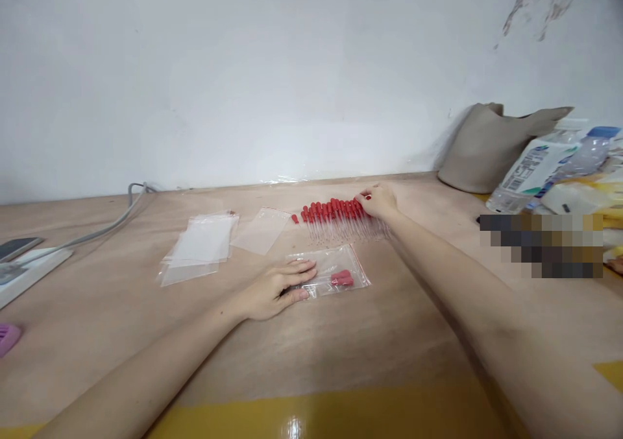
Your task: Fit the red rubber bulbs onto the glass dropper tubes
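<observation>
My left hand [277, 288] lies flat with fingers stretched over the left part of a clear zip bag [324, 261]. Inside that bag, towards its right end, are red rubber bulbs [342, 277]. Farther back stands a long row of droppers [335, 211] with red bulbs and thin clear tubes, lying side by side and pointing towards me. My right hand [379, 200] is at the row's right end, thumb and fingers closed around a red-bulbed dropper, whose tube is partly hidden. One loose red bulb piece [294, 219] lies at the row's left end.
A stack of clear bags [200, 244] lies left, with a single bag [263, 229] beside it. A grey cable [109, 222] and a phone [18, 249] are far left. At the right are a grey-brown container [479, 147], plastic bottles [528, 173] and a blurred patch. The white wall borders the table.
</observation>
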### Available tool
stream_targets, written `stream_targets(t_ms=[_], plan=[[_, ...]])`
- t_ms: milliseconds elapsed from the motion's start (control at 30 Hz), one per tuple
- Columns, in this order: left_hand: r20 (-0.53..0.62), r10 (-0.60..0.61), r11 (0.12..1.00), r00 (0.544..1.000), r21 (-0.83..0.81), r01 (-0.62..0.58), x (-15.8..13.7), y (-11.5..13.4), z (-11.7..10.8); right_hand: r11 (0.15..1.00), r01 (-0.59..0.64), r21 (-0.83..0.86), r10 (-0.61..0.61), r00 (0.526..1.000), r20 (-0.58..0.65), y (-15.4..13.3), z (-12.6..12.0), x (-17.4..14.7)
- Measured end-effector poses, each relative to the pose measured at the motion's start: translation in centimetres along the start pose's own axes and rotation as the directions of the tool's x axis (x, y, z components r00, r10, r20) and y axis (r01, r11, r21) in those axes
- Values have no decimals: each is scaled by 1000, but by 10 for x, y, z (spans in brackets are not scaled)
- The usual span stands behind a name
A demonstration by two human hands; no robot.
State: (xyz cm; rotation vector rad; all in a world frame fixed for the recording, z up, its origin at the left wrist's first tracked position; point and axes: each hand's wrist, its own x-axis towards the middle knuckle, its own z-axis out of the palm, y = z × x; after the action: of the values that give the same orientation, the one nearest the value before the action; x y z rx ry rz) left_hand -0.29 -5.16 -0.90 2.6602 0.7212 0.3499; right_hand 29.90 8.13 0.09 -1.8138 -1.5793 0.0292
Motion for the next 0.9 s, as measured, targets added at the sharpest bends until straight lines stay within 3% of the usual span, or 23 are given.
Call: stream_targets(t_ms=[100,233,333,400,633,733,800,900], plan=[[-4,12,1000,1000,-6,-12,0,-1,0,987,-74,140,69,997,42,-3,-4,3],[-5,6,1000,1000,-21,-6,0,-2,0,944,-79,319,62,996,62,-9,-25,-6],[5,-3,1000,1000,-19,3,1,-2,0,758,-62,649,39,998,49,-9,-45,-30],[5,-5,1000,1000,-14,6,1,-2,0,669,-67,741,47,998,48,-6,-53,-51],[6,-6,1000,1000,25,6,0,0,-1,364,-318,875,163,947,276,7,-40,-113],[-9,-13,999,1000,40,13,0,3,-2,242,-438,866,133,899,417,3,-35,-127],[-21,-20,999,1000,42,20,0,5,-3,237,-503,831,60,862,504,2,-35,-133],[-24,-28,998,999,54,29,0,8,-4,386,-481,787,-63,837,543,3,-39,-135]])
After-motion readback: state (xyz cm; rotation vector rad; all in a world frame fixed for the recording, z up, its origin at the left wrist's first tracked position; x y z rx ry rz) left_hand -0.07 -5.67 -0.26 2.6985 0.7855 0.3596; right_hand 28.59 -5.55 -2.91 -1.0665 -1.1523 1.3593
